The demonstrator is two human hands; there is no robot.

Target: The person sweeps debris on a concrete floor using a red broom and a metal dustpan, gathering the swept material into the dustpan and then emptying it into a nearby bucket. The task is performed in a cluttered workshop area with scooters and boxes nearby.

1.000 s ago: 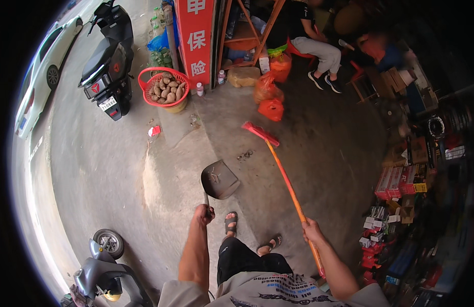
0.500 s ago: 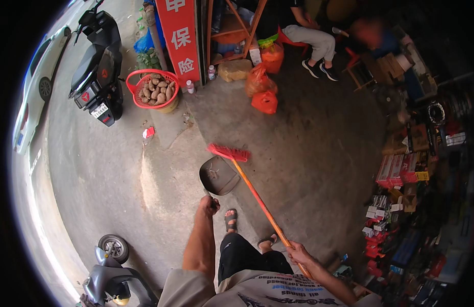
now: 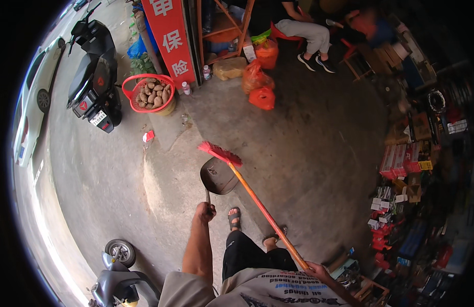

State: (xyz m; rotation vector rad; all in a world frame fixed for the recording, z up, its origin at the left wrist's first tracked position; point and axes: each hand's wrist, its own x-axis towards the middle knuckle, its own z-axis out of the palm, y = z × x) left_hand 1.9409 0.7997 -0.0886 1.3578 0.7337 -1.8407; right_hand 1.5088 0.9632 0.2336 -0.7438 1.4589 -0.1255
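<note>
My left hand [image 3: 205, 210] is closed round the handle of a dark dustpan [image 3: 219, 176], which is low over the concrete with some light bits of litter in its pan. In my right hand [image 3: 316, 270] is the upper part of a broom's orange stick. The broom [image 3: 262, 211] slants up to the left, and its red bristle head lies at the far edge of the dustpan. I cannot tell whether the bristles touch the pan. My sandalled feet are just behind the dustpan, the right one partly hidden by the stick.
A red-and-white scrap [image 3: 148, 136] lies on the floor to the left. Beyond it stand a red basket of brown tubers [image 3: 154, 95] and a black scooter [image 3: 94, 77]. Orange plastic bags [image 3: 261, 98] sit ahead, near a seated person [image 3: 311, 38]. Boxed goods [image 3: 400, 159] crowd the right side.
The broom head has shifted left along the dustpan's far edge. My right hand has moved right and nearer my body, and my left hand slightly nearer too. The view has shifted slightly.
</note>
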